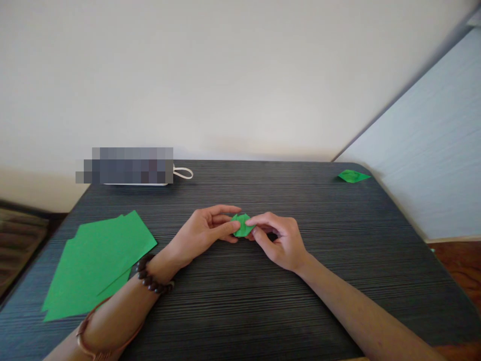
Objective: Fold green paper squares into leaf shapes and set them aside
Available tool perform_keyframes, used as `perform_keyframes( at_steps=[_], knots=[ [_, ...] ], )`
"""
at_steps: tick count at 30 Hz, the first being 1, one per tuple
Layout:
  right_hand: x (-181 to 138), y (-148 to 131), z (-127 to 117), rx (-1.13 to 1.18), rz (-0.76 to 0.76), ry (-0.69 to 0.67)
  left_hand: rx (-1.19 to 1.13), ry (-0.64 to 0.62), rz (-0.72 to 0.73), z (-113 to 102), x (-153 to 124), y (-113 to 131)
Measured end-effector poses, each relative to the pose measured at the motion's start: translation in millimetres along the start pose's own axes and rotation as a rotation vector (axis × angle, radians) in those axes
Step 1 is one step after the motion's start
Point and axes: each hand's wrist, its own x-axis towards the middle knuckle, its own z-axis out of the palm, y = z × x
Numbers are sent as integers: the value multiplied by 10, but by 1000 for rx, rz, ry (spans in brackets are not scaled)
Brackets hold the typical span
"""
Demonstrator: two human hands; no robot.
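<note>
Green folded paper (242, 231) was pinched by the left hand (205, 228) and right hand (290, 240), both nearly closed, above the worktop (233, 301) middle. Green sheets (99, 255) lay by its left edge, another folded piece (352, 176) near its far right corner.

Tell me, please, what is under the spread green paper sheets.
The dark tabletop shows around the green paper sheets, which lie on it. What is directly beneath them is covered and cannot be seen; the left forearm also hides part of them.
</note>
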Motion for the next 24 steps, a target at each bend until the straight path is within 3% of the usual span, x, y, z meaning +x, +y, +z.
perform_keyframes(
  at_steps=[4,10,14,24],
  knots=[
    [16,-25,-26,-59,-22,-41,19,22,-23,-5,7,-8],
    [40,-19,-17,-153,73,-28,92,17,11,26,15,-48],
    [40,-6,-15,-262,45,-50,138,55,5,44,3,-47],
    [37,-36,-19,-269,-22,-26,200,98,83,96,-24,-21]
  ],
)
